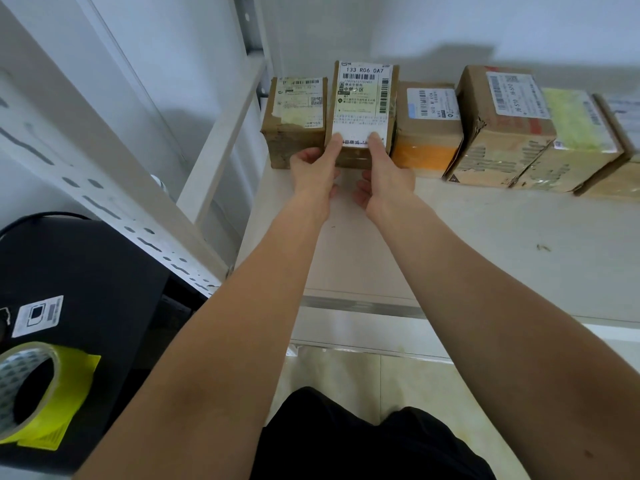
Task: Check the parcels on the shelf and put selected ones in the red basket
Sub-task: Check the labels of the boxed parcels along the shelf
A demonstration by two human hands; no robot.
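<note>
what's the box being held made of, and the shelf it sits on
The held parcel looks like brown corrugated cardboard, matte, with a white paper label. The shelf board looks like smooth off-white painted metal or laminate; which one is unclear. Left hand and right hand grip it.

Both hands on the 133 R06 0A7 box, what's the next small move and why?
Probably draw the parcel straight forward out of the row. Left hand and right hand already pinch its near end, thumbs on the label, and neighbouring boxes flank it closely. No red basket is in view yet.
</note>
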